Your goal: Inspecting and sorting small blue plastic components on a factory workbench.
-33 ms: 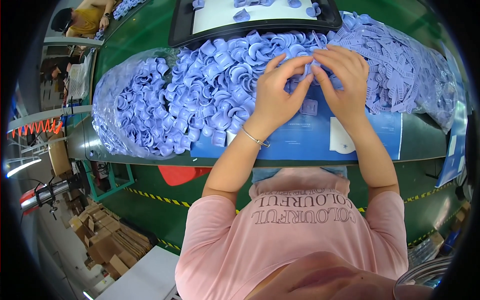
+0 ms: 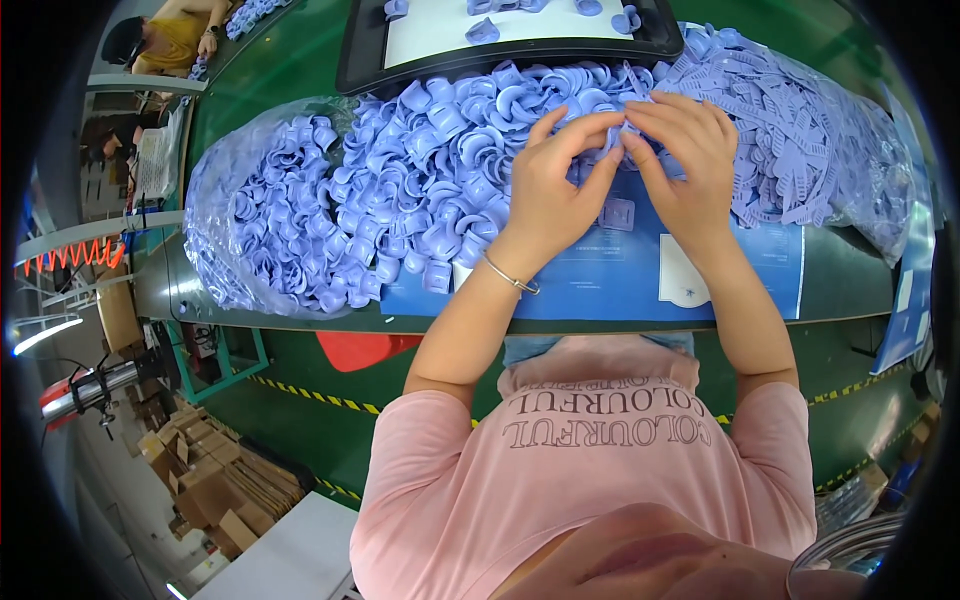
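My left hand and my right hand meet fingertip to fingertip over the parts heap. Both are closed in a pinch on a small periwinkle plastic piece, which the fingers largely cover. Left of my hands spreads a heap of curved, cup-like periwinkle parts. Flat, slotted strap pieces of the same colour are piled beside my right hand. Below my fingers a single square-ended part lies on a blue printed sheet.
A black-rimmed tray with a few curved parts stands beyond the heap. Clear plastic bags surround the outer parts of the piles. Under the table's front edge is a red stool. Another person sits at the far left.
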Motion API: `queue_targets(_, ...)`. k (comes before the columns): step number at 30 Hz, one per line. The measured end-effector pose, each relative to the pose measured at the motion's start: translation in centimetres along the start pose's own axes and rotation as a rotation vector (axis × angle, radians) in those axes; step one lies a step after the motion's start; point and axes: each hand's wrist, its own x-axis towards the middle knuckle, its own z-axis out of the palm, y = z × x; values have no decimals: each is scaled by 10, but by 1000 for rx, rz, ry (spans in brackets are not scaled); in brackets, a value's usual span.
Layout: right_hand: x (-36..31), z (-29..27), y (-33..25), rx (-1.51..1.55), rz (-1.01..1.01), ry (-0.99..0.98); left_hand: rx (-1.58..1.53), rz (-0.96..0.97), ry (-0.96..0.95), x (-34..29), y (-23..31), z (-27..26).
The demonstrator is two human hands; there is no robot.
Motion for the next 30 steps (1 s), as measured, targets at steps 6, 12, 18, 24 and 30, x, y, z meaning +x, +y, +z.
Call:
queue_targets(6,-2,-1,-2,24,-96,-17,-10,-110,47,-1,0,2)
queue_targets(12,-1,4,6,100,-60,51,80,3,29,1,-1,-1)
queue_targets(18,0,2,3,30,-21,58,76,26,58,0,-2,1)
queue_targets(24,0,-1,-2,-38,-86,31,84,21,83,0,-4,0)
queue_targets(30,-1,-1,-2,-95,-71,31,116,47,83,0,-3,0)
